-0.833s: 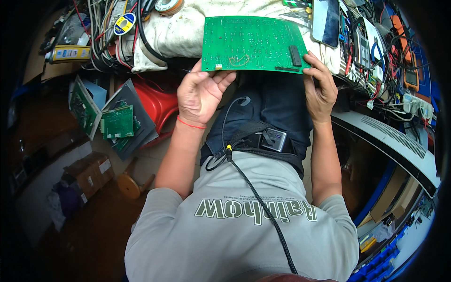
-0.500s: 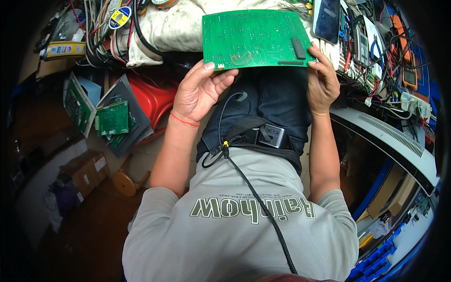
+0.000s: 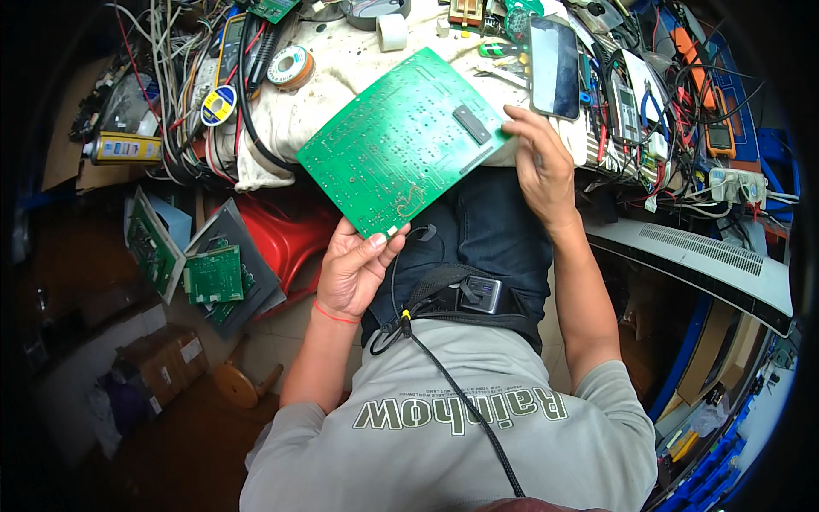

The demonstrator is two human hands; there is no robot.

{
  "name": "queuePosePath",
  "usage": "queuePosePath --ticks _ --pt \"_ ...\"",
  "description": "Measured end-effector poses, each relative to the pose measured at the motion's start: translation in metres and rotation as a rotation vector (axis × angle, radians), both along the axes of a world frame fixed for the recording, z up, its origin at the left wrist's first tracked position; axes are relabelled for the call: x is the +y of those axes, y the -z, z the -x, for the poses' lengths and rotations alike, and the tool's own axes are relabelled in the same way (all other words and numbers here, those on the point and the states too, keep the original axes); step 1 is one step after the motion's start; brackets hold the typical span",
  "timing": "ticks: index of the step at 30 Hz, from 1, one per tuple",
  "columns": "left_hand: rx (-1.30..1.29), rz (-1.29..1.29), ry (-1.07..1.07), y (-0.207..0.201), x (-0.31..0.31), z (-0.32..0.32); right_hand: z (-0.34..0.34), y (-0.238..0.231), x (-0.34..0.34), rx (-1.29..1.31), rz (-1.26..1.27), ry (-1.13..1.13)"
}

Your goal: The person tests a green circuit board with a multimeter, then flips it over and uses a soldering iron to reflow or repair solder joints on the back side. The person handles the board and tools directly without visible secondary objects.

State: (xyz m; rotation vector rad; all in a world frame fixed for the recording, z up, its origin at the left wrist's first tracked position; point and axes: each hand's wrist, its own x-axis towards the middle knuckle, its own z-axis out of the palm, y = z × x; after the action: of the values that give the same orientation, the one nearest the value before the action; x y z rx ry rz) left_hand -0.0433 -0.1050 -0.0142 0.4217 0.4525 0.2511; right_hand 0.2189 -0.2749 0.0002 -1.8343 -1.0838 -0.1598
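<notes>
A green circuit board (image 3: 375,136) is tilted above my lap and the near edge of the bench, with a black chip (image 3: 471,125) and a dark connector strip near its right corner. My left hand (image 3: 354,269) is closed on the board's lowest corner, thumb on top and fingers beneath. My right hand (image 3: 543,166) is beside the right corner, its fingers stretched out and apart. Its fingertips lie right at the board's edge; whether they touch it I cannot tell.
Beyond the board, a cloth-covered bench (image 3: 341,102) holds a solder wire spool (image 3: 291,67), a white tape roll (image 3: 392,32) and a phone (image 3: 554,68). Tangled cables and meters crowd both sides. Left and below, more circuit boards (image 3: 213,275) lean by a red stool (image 3: 286,235).
The board has turned counterclockwise, its left-hand corner coming down toward me. My right hand has loosened from the right edge and opened. More of the bench top shows now.
</notes>
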Motion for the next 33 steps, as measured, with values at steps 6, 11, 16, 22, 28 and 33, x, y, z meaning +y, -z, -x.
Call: queuePosePath --ticks 6,11,16,22,28,33 --pt "0.051 -0.110 -0.040 0.008 -0.001 0.002 -0.040 -0.023 0.074 0.146 -0.081 0.062" --pt "0.081 -0.154 -0.025 0.011 -0.006 0.004 -0.068 -0.031 0.176 0.012 0.444 0.123" --pt "0.103 -0.190 -0.041 0.012 -0.005 0.006 -0.078 -0.022 0.206 0.010 0.534 0.074" --pt "0.058 -0.179 -0.085 0.013 0.001 0.003 -0.134 -0.043 0.187 -0.045 0.424 0.278" --pt "0.006 -0.122 -0.180 0.016 -0.004 -0.019 -0.143 -0.040 0.177 -0.248 0.321 0.220" --pt "-0.021 -0.117 -0.238 0.017 -0.007 -0.033 -0.124 -0.013 0.161 -0.434 0.672 0.086"
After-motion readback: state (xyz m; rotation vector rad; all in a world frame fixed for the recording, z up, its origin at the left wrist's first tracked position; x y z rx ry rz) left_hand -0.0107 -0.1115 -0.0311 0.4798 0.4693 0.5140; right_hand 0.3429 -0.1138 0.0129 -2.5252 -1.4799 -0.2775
